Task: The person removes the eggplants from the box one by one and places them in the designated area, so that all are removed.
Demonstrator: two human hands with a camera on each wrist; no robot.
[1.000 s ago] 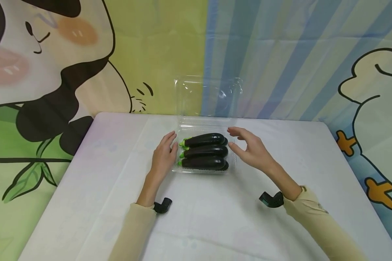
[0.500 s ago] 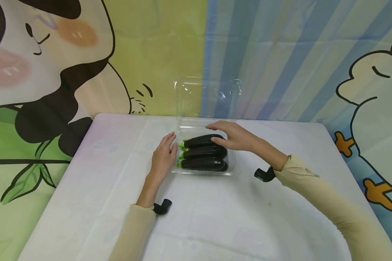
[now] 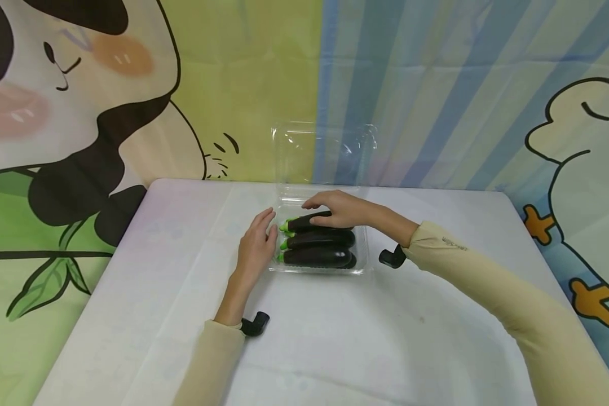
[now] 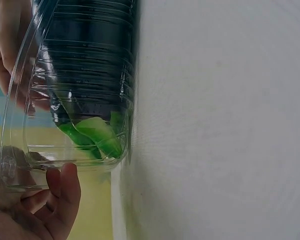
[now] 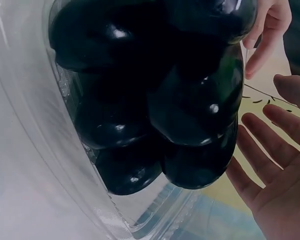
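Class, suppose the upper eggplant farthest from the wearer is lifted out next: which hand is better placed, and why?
Probably the right hand: it reaches over the far eggplant, thumb and fingers spread. The left hand is at the clear container's side, by the green stems.

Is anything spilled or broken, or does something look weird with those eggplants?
Nothing stands out. The eggplants lie neatly together in the clear box, visible green stems all at one end. Its lid stands open behind them. No spills or breaks show, though the right hand hides part of the back eggplant.
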